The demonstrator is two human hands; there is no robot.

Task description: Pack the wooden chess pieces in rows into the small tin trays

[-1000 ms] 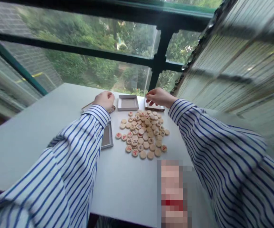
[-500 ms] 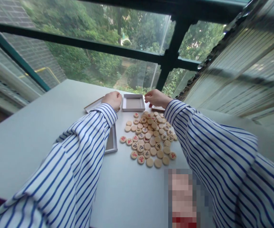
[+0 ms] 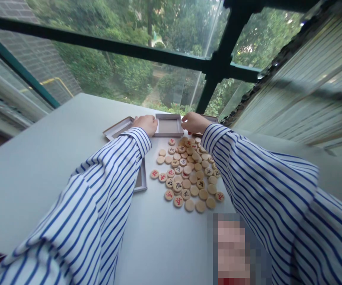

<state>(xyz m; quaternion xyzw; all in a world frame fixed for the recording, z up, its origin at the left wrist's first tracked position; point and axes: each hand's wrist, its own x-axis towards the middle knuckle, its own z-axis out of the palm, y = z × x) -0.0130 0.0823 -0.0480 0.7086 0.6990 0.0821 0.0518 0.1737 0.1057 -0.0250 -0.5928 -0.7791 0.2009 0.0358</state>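
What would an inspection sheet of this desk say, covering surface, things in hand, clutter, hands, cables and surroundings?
Surface: white table, beside a window.
Job's things: small grey box tray between left hand and right hand; pile of round wooden chess pieces just nearer, red or black marks, some blank.
Clutter: flat box half left of the tray; second box half left of the pieces, partly covered; third box behind the right hand.
Hands: left at the tray's left wall, right at its right corner; grip unclear.
Cables: nothing seen.
Surroundings: window onto trees; blinds at right.
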